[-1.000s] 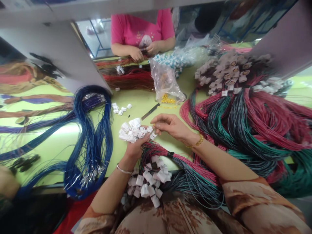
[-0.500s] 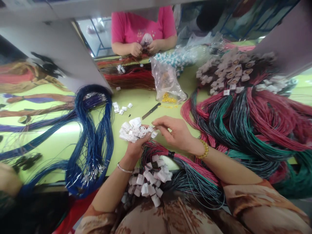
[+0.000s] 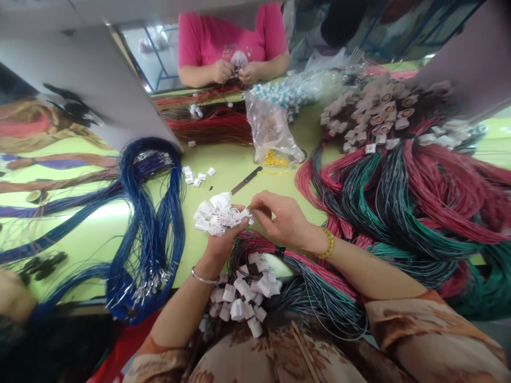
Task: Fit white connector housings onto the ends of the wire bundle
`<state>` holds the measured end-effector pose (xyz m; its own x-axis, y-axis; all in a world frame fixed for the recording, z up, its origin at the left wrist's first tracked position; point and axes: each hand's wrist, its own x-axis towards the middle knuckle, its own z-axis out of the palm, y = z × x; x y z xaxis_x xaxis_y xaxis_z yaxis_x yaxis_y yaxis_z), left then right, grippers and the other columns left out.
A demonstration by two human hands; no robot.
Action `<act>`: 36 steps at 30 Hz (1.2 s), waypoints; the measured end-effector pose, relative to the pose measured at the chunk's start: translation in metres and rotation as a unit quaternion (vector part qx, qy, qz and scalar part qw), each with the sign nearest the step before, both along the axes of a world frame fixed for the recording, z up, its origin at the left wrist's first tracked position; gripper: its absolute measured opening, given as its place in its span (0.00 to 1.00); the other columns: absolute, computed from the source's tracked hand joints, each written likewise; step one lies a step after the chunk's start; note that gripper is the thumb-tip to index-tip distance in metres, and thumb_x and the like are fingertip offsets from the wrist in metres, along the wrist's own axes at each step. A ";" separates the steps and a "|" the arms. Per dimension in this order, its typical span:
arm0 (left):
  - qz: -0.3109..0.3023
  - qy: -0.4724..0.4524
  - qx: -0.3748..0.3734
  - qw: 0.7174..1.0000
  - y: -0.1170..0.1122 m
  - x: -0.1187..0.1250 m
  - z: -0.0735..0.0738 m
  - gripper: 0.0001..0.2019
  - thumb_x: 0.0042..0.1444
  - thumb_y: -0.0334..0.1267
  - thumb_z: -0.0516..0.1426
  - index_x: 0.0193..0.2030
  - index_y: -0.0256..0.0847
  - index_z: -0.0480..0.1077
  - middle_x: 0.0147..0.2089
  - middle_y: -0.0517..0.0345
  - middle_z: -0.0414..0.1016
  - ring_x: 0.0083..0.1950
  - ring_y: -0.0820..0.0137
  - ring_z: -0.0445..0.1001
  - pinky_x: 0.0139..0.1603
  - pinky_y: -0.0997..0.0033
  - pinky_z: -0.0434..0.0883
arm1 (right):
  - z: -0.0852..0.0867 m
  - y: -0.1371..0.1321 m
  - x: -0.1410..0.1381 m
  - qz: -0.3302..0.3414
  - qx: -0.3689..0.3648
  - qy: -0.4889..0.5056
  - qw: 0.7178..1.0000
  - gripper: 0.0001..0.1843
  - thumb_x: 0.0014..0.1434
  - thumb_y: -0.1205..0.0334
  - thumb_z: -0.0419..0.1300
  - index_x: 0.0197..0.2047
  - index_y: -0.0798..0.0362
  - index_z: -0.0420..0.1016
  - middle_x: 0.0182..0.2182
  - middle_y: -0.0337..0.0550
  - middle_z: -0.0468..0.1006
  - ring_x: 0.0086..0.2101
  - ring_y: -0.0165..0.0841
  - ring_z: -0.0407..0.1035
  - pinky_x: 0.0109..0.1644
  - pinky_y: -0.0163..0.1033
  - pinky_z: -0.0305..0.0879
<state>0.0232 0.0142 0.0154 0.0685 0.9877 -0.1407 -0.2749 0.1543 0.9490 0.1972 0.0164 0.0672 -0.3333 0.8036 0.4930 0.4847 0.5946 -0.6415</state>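
Evidently the left hand (image 3: 222,240) serves as the holder: its fingers are wrapped around a bunch of white plastic connectors (image 3: 217,217), with the thumb lying along the near right side and the connector ends fanned out above the grip. That spread probably keeps each connector face reachable and turned toward the wearer. At the right edge of the bunch, the right hand (image 3: 284,219) has its thumb and forefinger drawn close together in a pinch, the other fingers curled loosely; whether a tiny piece sits between those fingertips is too small to tell. The bunch is held above the near part of the green tabletop (image 3: 219,157), in front of the wearer's body. Just below, a bundle of red, black and green wires (image 3: 319,276) is gathered by a black tie (image 3: 280,250), presumably so the strands stay together, and a second cluster of white connectors (image 3: 243,298) hangs near the wearer's lap. Beyond the hands lie a black-handled knife (image 3: 247,179), a few loose white connectors (image 3: 197,176) and a clear plastic bag (image 3: 271,125) with small yellow pieces (image 3: 275,158) at its mouth, all seemingly within easy reach. Blue wires (image 3: 133,213) drape to the left, and larger red-and-green wire bundles (image 3: 443,186) fill the right.
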 end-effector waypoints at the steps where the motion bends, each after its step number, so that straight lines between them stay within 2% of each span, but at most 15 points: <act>1: 0.003 0.007 0.004 1.000 0.000 0.000 0.000 0.16 0.41 0.38 0.72 0.37 0.39 0.77 0.34 0.59 0.77 0.36 0.70 0.75 0.41 0.69 0.73 | 0.000 0.000 0.000 -0.001 0.000 -0.012 1.000 0.06 0.65 0.67 0.52 0.35 0.50 0.67 0.29 0.40 0.74 0.28 0.30 0.65 0.34 0.36 0.62; 4: 0.011 0.034 0.027 0.999 0.000 0.001 0.000 0.14 0.42 0.38 0.71 0.37 0.39 0.77 0.34 0.59 0.78 0.36 0.70 0.75 0.44 0.68 0.74 | -0.002 -0.001 0.000 -0.008 -0.017 -0.039 0.999 0.06 0.66 0.65 0.51 0.38 0.50 0.68 0.29 0.41 0.76 0.28 0.30 0.66 0.33 0.37 0.62; 7: 0.025 0.046 0.052 0.997 0.000 0.002 -0.004 0.13 0.43 0.37 0.71 0.36 0.39 0.77 0.34 0.59 0.79 0.36 0.69 0.76 0.45 0.67 0.74 | -0.004 -0.005 -0.003 -0.021 -0.025 -0.044 0.998 0.09 0.67 0.65 0.50 0.46 0.51 0.69 0.32 0.43 0.79 0.29 0.32 0.69 0.34 0.38 0.63; 12: 0.074 0.058 0.054 0.994 -0.001 0.001 -0.016 0.12 0.42 0.35 0.70 0.35 0.41 0.76 0.35 0.59 0.80 0.38 0.66 0.77 0.47 0.64 0.75 | -0.012 -0.017 -0.014 -0.019 -0.037 -0.022 0.999 0.17 0.65 0.66 0.51 0.56 0.50 0.70 0.42 0.48 0.82 0.37 0.36 0.75 0.41 0.40 0.69; 14: 0.092 0.090 0.058 0.990 -0.001 0.000 -0.016 0.11 0.41 0.33 0.69 0.33 0.41 0.76 0.35 0.59 0.80 0.39 0.65 0.77 0.48 0.63 0.75 | -0.017 -0.018 -0.018 -0.010 -0.045 -0.007 0.999 0.17 0.65 0.66 0.52 0.55 0.48 0.72 0.45 0.48 0.82 0.41 0.36 0.75 0.44 0.41 0.70; 17: 0.070 0.121 0.074 0.987 0.001 0.000 -0.009 0.08 0.43 0.33 0.69 0.31 0.42 0.76 0.34 0.58 0.79 0.42 0.62 0.78 0.52 0.60 0.74 | -0.025 -0.009 -0.021 -0.026 -0.069 0.051 0.996 0.12 0.65 0.62 0.54 0.50 0.50 0.74 0.42 0.49 0.80 0.40 0.36 0.73 0.44 0.42 0.70; 20: 0.052 0.145 0.104 0.983 0.004 0.000 0.001 0.08 0.46 0.35 0.69 0.34 0.43 0.77 0.37 0.56 0.78 0.48 0.58 0.77 0.57 0.57 0.71 | -0.034 0.012 -0.016 -0.009 -0.174 0.143 0.974 0.10 0.64 0.55 0.58 0.42 0.52 0.74 0.38 0.46 0.79 0.35 0.33 0.71 0.39 0.40 0.69; 22: 0.054 0.162 0.122 0.978 0.005 -0.001 0.007 0.13 0.44 0.35 0.70 0.38 0.45 0.77 0.39 0.55 0.78 0.51 0.56 0.76 0.57 0.56 0.71 | -0.039 0.030 -0.003 0.017 -0.251 0.157 0.955 0.10 0.63 0.54 0.59 0.39 0.53 0.73 0.35 0.44 0.79 0.31 0.31 0.70 0.37 0.38 0.68; 23: 0.052 0.165 0.127 0.977 0.004 -0.001 0.008 0.16 0.43 0.34 0.71 0.40 0.46 0.77 0.39 0.55 0.78 0.50 0.55 0.75 0.56 0.56 0.71 | -0.041 0.040 0.006 0.007 -0.264 0.141 0.954 0.09 0.63 0.56 0.59 0.39 0.53 0.73 0.34 0.43 0.79 0.31 0.31 0.70 0.37 0.38 0.68; 24: 0.048 0.162 0.129 0.977 0.003 -0.002 0.009 0.18 0.42 0.34 0.71 0.42 0.46 0.77 0.38 0.55 0.77 0.48 0.55 0.76 0.53 0.56 0.72 | -0.044 0.049 0.017 -0.027 -0.257 0.110 0.960 0.08 0.63 0.58 0.58 0.39 0.54 0.74 0.34 0.44 0.80 0.31 0.32 0.71 0.39 0.39 0.68; 26: 0.030 0.147 0.128 0.980 0.000 -0.001 0.009 0.18 0.44 0.36 0.71 0.43 0.47 0.77 0.33 0.58 0.75 0.40 0.58 0.75 0.48 0.57 0.72 | -0.049 0.067 0.043 -0.158 -0.196 0.015 0.968 0.07 0.61 0.65 0.57 0.40 0.56 0.76 0.37 0.48 0.81 0.36 0.36 0.72 0.45 0.41 0.67; 28: 0.007 0.125 0.119 0.985 -0.003 0.000 0.009 0.12 0.49 0.38 0.68 0.42 0.47 0.76 0.29 0.60 0.73 0.32 0.64 0.72 0.43 0.59 0.72 | -0.054 0.081 0.068 -0.274 -0.159 -0.100 0.943 0.11 0.60 0.70 0.55 0.41 0.58 0.78 0.40 0.53 0.82 0.40 0.40 0.73 0.49 0.44 0.66; 29: -0.004 0.113 0.113 0.987 -0.004 0.000 0.008 0.09 0.51 0.40 0.67 0.40 0.46 0.76 0.28 0.61 0.73 0.29 0.66 0.71 0.41 0.61 0.72 | -0.057 0.087 0.078 -0.306 -0.159 -0.148 0.927 0.12 0.60 0.70 0.55 0.42 0.59 0.79 0.40 0.55 0.82 0.41 0.42 0.74 0.50 0.44 0.65; 33: -0.042 0.072 0.075 0.994 -0.003 0.001 0.007 0.07 0.53 0.41 0.66 0.32 0.41 0.75 0.25 0.61 0.72 0.27 0.71 0.70 0.36 0.68 0.72 | -0.070 0.099 0.095 -0.343 -0.192 -0.238 0.888 0.12 0.61 0.64 0.58 0.44 0.59 0.80 0.40 0.56 0.83 0.41 0.44 0.75 0.48 0.43 0.65; 36: -0.048 0.017 0.020 0.998 0.000 0.000 0.005 0.11 0.48 0.41 0.69 0.36 0.40 0.78 0.25 0.61 0.73 0.30 0.70 0.72 0.36 0.69 0.73 | -0.077 0.104 0.093 -0.364 -0.200 -0.253 0.874 0.12 0.62 0.60 0.59 0.43 0.59 0.80 0.40 0.57 0.83 0.42 0.45 0.75 0.48 0.44 0.65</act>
